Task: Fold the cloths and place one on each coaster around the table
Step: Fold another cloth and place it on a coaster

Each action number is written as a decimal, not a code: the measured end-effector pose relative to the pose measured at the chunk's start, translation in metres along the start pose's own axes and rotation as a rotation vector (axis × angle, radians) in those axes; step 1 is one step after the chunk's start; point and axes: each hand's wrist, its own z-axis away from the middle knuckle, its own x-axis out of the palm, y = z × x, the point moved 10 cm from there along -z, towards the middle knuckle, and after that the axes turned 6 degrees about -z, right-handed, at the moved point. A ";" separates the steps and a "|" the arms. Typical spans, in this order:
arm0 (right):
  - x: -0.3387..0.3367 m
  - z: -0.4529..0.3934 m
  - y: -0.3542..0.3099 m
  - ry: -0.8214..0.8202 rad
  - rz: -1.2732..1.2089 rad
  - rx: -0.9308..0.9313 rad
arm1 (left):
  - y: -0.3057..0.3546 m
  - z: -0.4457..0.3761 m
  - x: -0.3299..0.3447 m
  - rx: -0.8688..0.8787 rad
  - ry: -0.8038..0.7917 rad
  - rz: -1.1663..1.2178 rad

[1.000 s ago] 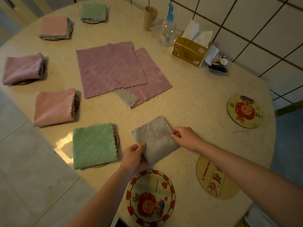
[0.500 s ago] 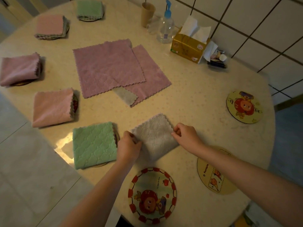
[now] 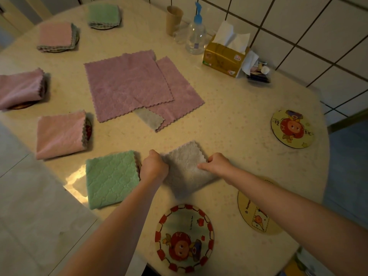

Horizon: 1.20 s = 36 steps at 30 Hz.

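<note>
A folded grey cloth (image 3: 185,168) lies on the table near the front edge. My left hand (image 3: 154,167) grips its left corner and my right hand (image 3: 216,165) pinches its right corner. Just below it sits a bare red-rimmed coaster (image 3: 184,238), with a yellow coaster (image 3: 256,214) to the right, partly under my right forearm. A third bare coaster (image 3: 291,128) lies at the far right. Folded cloths rest on coasters along the left: green (image 3: 111,179), pink (image 3: 60,134), mauve (image 3: 20,88), pink (image 3: 56,36), green (image 3: 104,15).
Two unfolded mauve cloths (image 3: 127,84) overlap in the table's middle, with a grey cloth corner (image 3: 150,118) showing under them. At the back stand a paper cup (image 3: 174,19), a pump bottle (image 3: 196,34), a tissue box (image 3: 224,56) and small items. A tiled wall is at the right.
My left hand moved from the cloth's lower corner up to its left corner and closed on it. The right hand stays on the right corner.
</note>
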 end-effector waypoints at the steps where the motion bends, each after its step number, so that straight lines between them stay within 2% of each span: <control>1: 0.001 -0.001 0.001 -0.014 -0.002 0.007 | 0.001 -0.002 0.000 0.005 -0.014 0.012; 4: -0.002 -0.001 0.001 -0.009 -0.032 0.009 | -0.001 -0.009 0.002 -0.021 -0.084 0.175; 10: -0.015 0.004 -0.016 -0.001 -0.303 -0.018 | 0.002 -0.012 -0.001 -0.095 -0.187 0.798; 17: -0.038 0.036 -0.020 0.083 -0.368 -0.112 | 0.014 0.017 -0.011 -0.022 -0.340 1.096; 21: -0.028 0.072 0.003 0.075 -0.405 -0.118 | -0.002 0.048 -0.006 -0.007 -0.369 1.134; 24: -0.011 0.104 0.033 0.069 -0.413 -0.100 | -0.026 0.074 0.009 0.008 -0.361 1.050; 28: 0.022 0.142 0.080 0.036 -0.399 -0.048 | -0.062 0.107 0.031 0.010 -0.274 0.871; 32: 0.066 0.161 0.119 -0.063 -0.461 0.023 | -0.088 0.129 0.046 0.052 -0.199 0.803; 36: 0.092 0.165 0.140 -0.074 -0.446 0.033 | -0.109 0.140 0.052 0.066 -0.091 0.692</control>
